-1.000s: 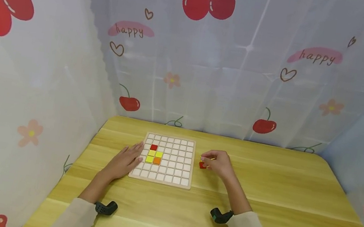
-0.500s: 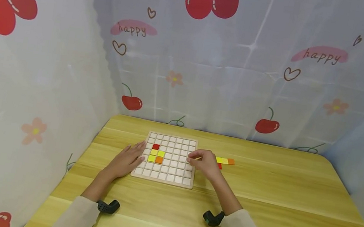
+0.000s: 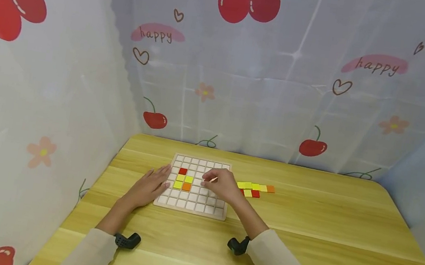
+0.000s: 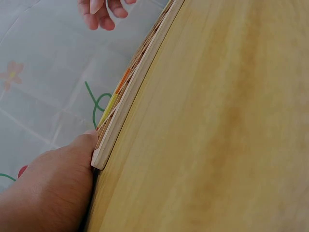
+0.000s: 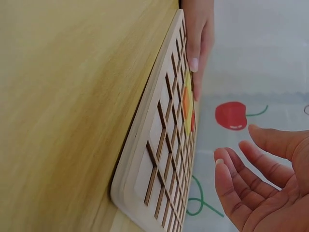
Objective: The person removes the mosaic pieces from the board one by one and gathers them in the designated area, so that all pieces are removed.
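A square wooden grid board (image 3: 200,211) lies on the table. In its left part sit a red tile (image 3: 183,171), an orange tile (image 3: 186,187) and several yellow ones. My left hand (image 3: 147,188) rests with extended fingers along the board's left edge; the left wrist view shows its thumb (image 4: 86,140) against the board's corner. Over the board's middle hovers my right hand (image 3: 223,184), fingers bent loosely. In the right wrist view the right hand (image 5: 265,188) has thumb and fingertips apart, with no tile visible between them.
Right of the board, partly behind the right hand, lie loose tiles in two rows: several yellow with an orange tile (image 3: 271,189), and below them red and pale yellow ones (image 3: 247,193). A cherry-print curtain (image 3: 252,88) stands behind the wooden table (image 3: 326,223).
My right hand has moved left from the loose tiles to above the board, uncovering those tiles. The left hand stays at the board's edge. The head view has shifted slightly.
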Motion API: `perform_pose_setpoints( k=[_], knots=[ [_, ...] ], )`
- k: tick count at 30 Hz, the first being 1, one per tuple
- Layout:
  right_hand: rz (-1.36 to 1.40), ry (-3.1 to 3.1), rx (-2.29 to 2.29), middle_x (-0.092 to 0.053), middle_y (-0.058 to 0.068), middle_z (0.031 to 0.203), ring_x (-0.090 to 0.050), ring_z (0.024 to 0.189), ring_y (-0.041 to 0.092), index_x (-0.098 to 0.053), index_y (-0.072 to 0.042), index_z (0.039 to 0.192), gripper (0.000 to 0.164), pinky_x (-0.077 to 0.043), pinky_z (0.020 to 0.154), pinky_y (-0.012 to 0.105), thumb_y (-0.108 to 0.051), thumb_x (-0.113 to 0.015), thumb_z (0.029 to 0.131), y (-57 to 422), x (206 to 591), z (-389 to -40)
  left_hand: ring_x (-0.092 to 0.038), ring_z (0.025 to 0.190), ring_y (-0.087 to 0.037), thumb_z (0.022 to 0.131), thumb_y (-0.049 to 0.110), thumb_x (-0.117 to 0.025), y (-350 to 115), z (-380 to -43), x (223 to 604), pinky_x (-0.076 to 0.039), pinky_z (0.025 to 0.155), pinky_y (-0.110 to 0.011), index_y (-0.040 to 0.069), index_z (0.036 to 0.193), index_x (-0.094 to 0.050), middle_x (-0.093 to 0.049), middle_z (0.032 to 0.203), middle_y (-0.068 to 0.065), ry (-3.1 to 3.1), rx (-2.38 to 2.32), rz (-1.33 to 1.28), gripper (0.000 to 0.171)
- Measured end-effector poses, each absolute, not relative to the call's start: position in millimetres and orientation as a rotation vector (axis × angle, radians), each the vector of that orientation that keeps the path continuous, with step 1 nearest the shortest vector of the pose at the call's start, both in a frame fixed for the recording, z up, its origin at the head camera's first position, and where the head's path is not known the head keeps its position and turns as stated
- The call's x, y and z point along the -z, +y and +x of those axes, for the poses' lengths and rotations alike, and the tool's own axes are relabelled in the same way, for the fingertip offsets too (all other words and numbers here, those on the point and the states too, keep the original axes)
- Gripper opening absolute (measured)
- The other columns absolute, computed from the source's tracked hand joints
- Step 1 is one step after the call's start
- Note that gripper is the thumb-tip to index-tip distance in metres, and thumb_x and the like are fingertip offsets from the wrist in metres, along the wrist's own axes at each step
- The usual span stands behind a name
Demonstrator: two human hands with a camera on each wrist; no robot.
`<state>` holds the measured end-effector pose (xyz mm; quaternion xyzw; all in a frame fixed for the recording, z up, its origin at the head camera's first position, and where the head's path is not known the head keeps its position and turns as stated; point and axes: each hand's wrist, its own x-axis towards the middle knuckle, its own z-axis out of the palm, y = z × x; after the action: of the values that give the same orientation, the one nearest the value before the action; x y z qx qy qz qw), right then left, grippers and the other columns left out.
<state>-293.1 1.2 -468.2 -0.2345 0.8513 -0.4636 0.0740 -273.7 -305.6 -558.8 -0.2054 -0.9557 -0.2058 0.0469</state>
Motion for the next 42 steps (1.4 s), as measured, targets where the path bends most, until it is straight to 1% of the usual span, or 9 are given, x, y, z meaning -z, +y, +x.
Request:
perform_pose_setpoints(
  k=[7,15,20,25,29,32,36,42],
  knots=[
    [-0.767,2.544,1.322,-0.072,0.007,0.092,-0.067,0.079,0.017,-0.076,0.0,0.101,0.011,-0.057,0.068,0.029,-0.007,-0.075,0.092,-17,467,-300,-0.02,0.154,-0.028,0.11,0.041,-0.04,-305,-273,560,-0.013,0.123,-0.056,0.006,0.16,-0.026,-0.022,0.167,-0.008,-2.917,0.633,-0.633,0.063],
    [-0.769,2.553,1.282,-0.071,0.002,0.085,-0.064,0.074,0.013,-0.077,-0.004,0.095,0.004,-0.054,0.066,0.026,-0.007,-0.075,0.092,-34,476,-313,-0.019,0.155,-0.026,0.11,0.041,-0.041,-307,-274,557,-0.013,0.123,-0.055,0.007,0.161,-0.026,-0.022,0.167,-0.007,-2.921,0.629,-0.613,0.063],
    [-0.782,2.567,1.279,-0.071,0.002,0.084,-0.064,0.074,0.014,-0.077,-0.003,0.094,0.004,-0.055,0.065,0.027,-0.006,-0.076,0.091,-41,487,-322,-0.019,0.154,-0.026,0.11,0.042,-0.04,-307,-274,559,-0.012,0.124,-0.055,0.008,0.161,-0.024,-0.021,0.168,-0.006,-2.933,0.625,-0.613,0.064],
    [-0.82,2.596,1.269,-0.069,0.0,0.078,-0.062,0.071,0.013,-0.076,0.001,0.091,0.005,-0.054,0.066,0.027,-0.004,-0.074,0.091,-46,492,-326,-0.019,0.155,-0.025,0.11,0.043,-0.039,-308,-274,560,-0.012,0.124,-0.055,0.009,0.162,-0.023,-0.021,0.168,-0.005,-2.932,0.64,-0.607,0.064],
    [-0.801,2.632,1.227,-0.068,0.002,0.078,-0.06,0.071,0.013,-0.075,0.0,0.09,0.005,-0.052,0.066,0.027,-0.004,-0.075,0.09,-50,497,-328,-0.019,0.155,-0.025,0.11,0.042,-0.039,-308,-275,561,-0.012,0.124,-0.055,0.008,0.161,-0.024,-0.021,0.168,-0.006,-2.925,0.647,-0.614,0.063],
    [-0.766,2.644,1.211,-0.069,0.004,0.081,-0.06,0.073,0.014,-0.076,0.0,0.093,0.006,-0.051,0.067,0.026,-0.005,-0.077,0.089,-51,498,-328,-0.019,0.155,-0.025,0.11,0.041,-0.04,-307,-274,559,-0.012,0.123,-0.056,0.007,0.161,-0.025,-0.021,0.167,-0.007,-2.926,0.646,-0.627,0.063],
    [-0.752,2.655,1.224,-0.07,0.005,0.082,-0.06,0.074,0.014,-0.076,0.001,0.095,0.008,-0.052,0.067,0.026,-0.004,-0.078,0.088,-52,498,-327,-0.02,0.154,-0.025,0.11,0.04,-0.04,-305,-274,556,-0.012,0.123,-0.056,0.006,0.16,-0.026,-0.022,0.167,-0.008,-2.919,0.64,-0.64,0.062],
    [-0.714,2.659,1.224,-0.07,0.005,0.082,-0.061,0.073,0.014,-0.076,-0.001,0.091,0.006,-0.053,0.066,0.026,-0.004,-0.079,0.087,-53,499,-328,-0.021,0.154,-0.027,0.11,0.039,-0.041,-305,-273,556,-0.013,0.123,-0.057,0.005,0.16,-0.026,-0.023,0.167,-0.009,-2.904,0.639,-0.647,0.062]
  ],
)
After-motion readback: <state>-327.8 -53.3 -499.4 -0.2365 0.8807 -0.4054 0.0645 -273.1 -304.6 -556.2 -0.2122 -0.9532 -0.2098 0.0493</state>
